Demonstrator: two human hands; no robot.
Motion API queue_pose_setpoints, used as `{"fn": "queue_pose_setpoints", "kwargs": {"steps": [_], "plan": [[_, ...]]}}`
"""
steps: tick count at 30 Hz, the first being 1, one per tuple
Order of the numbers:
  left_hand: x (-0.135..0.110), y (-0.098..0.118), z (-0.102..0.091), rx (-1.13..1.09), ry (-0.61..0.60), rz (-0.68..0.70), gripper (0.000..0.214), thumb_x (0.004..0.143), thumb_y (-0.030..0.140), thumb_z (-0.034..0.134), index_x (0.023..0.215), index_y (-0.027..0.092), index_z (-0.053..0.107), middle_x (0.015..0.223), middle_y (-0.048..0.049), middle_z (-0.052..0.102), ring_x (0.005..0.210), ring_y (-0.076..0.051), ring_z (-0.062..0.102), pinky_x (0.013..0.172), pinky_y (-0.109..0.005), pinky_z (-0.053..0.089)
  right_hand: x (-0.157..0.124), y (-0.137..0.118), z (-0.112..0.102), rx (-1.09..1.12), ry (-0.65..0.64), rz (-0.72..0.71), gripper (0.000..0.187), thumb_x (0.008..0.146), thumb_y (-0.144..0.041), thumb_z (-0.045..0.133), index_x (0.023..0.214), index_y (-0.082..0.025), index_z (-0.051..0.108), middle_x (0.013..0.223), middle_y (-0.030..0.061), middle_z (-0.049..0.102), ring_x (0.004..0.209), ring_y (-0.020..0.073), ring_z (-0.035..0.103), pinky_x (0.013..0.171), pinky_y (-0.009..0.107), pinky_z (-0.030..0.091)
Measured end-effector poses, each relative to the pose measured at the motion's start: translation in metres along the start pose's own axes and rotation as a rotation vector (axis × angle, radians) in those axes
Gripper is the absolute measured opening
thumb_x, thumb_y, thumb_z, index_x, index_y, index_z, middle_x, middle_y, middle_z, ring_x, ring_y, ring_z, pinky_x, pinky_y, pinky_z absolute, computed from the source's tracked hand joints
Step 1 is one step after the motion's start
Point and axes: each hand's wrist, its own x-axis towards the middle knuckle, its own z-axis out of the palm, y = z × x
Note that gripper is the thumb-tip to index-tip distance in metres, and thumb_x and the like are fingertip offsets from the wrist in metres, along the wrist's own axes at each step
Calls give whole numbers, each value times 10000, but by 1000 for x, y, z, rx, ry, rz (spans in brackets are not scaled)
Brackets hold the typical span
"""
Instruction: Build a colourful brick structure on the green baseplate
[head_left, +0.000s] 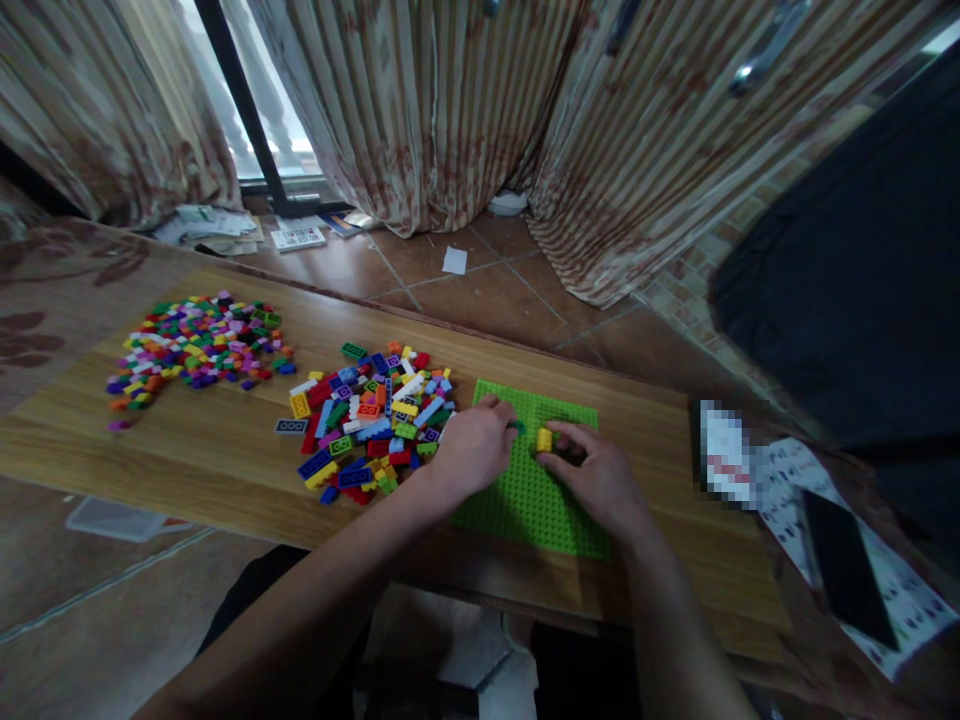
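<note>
In the head view, a green baseplate [536, 515] lies flat on a wooden table [660, 500], with both hands above it. The thumb and forefinger of the right hand [600, 485] pinch a small yellow brick [544, 440] at their tips; the brick is located over the upper middle of the baseplate, though whether it touches the studs cannot be told. The left hand [474, 450], positioned over the baseplate's left edge, has its fingers curled; a small dark green piece [517, 427] shows at their tips, and whether they grip it cannot be determined. Just left of this hand is a pile of larger bricks [375, 420] in mixed colours; farther left, and apart from it, is a pile of smaller bricks [199, 345]. Beyond the table's right end, a dark phone-like slab [847, 570] rests on a printed sheet [787, 470]. Behind the table, striped curtains [420, 120] hang to a tiled floor, on which a white slip of paper [454, 260] lies.
</note>
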Motion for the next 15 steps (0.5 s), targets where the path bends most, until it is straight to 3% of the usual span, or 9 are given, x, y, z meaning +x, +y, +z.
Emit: {"fn": "queue_pose_setpoints", "kwargs": {"steps": [5, 9, 15], "plan": [[5, -6, -8, -170, 88, -20, 179, 864, 193, 523, 951, 168, 676, 947, -60, 678, 844, -173, 647, 810, -293, 519, -1, -15, 5, -32, 15, -59, 219, 792, -335, 653, 983, -229, 667, 901, 44, 617, 839, 209, 579, 767, 363, 460], [7, -14, -20, -324, 172, -68, 180, 861, 192, 535, 951, 157, 686, 927, -47, 707, 857, -160, 644, 809, -274, 513, -12, -33, 16, 5, -47, -149, 199, 803, -329, 668, 987, -251, 663, 954, 36, 622, 922, 210, 583, 832, 369, 448], [-1, -22, -27, -359, 156, -50, 182, 857, 194, 539, 936, 155, 698, 919, -45, 721, 828, -157, 647, 787, -274, 512, -19, -44, 28, -115, -112, -194, 241, 793, -286, 694, 1031, -252, 670, 964, 42, 621, 939, 223, 568, 846, 385, 427]]}}
